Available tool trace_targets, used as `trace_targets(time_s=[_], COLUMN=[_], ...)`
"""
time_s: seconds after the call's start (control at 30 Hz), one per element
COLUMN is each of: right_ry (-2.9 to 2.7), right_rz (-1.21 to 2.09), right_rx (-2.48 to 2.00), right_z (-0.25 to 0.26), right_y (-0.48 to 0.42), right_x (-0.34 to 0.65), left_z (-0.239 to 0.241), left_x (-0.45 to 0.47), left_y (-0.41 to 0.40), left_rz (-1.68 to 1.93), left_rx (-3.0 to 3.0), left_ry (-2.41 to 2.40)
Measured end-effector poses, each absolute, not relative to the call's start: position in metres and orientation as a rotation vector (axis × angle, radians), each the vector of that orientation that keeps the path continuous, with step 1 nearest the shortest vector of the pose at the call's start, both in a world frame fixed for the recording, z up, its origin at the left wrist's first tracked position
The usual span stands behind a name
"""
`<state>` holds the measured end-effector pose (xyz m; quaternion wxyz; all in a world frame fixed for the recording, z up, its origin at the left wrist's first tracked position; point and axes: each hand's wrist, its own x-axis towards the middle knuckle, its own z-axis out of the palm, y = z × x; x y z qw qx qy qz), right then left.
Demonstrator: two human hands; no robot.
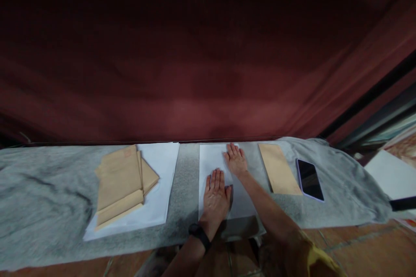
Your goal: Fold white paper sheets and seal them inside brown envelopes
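A white sheet of paper (208, 156) lies on the grey cloth in front of me. My left hand (215, 197) presses flat on its middle, fingers stretched out and pointing away, with a dark band on the wrist. Farther up, near the sheet's far right corner, my right hand (235, 160) also rests flat with its fingers spread. Neither hand holds anything. Just right of the sheet is a brown paper envelope (280, 171). My forearms cover part of the sheet's near and right sides.
At left, several brown envelopes (120, 177) sit on a stack of white paper (162, 181). A phone (310, 180) with a light purple edge lies right. Grey cloth (48, 207) covers the narrow surface; a dark red curtain (195, 112) hangs behind. Tiled floor (357, 251) shows below.
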<state>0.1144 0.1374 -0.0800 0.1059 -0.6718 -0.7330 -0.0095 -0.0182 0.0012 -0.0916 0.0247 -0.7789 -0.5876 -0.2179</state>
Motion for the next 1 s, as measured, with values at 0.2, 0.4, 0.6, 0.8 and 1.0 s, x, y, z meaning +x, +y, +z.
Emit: trace_targets(time_s=[0.2, 0.4, 0.6, 0.8, 1.0], right_ry=[-2.068, -1.989, -1.975, -1.923, -2.207], right_rz=[-0.036, -0.074, -0.113, -0.139, -0.001], right_rx=[-1.982, -1.999, -2.051, -2.007, -1.649], right_z=[-0.086, -0.092, -0.089, -0.088, -0.099], right_y=[0.140, 0.135, 0.123, 0.084, 0.017], right_x=[0.135, 0.154, 0.170, 0.174, 0.128], left_z=[-0.097, -0.090, -0.088, -0.084, -0.089], left_x=[-0.025, -0.036, -0.048, -0.052, -0.029], left_y=[0.001, 0.003, 0.002, 0.004, -0.014], left_rz=[-0.697, -0.643, -0.617, -0.685, -0.662], left_rx=[-2.389, -2.373, -2.322, -2.212, -2.444], left_ry=[-1.835, -1.901, -1.972, -2.042, -1.820])
